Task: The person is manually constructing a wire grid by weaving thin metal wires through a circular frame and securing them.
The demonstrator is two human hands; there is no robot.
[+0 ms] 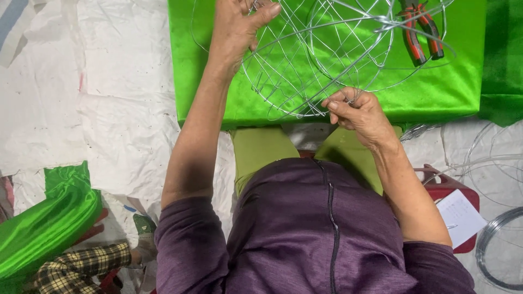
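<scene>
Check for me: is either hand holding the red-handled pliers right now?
No: the red-handled pliers lie on the green cloth, while the left hand and right hand both grip the wire frame.

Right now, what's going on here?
A person in a purple top works on a round wire frame lying on green cloth. The left hand holds the frame's far side; the right hand pinches a wire at its near edge. Red-handled pliers lie on the cloth past the frame, untouched. Wire coils lie at the right.
</scene>
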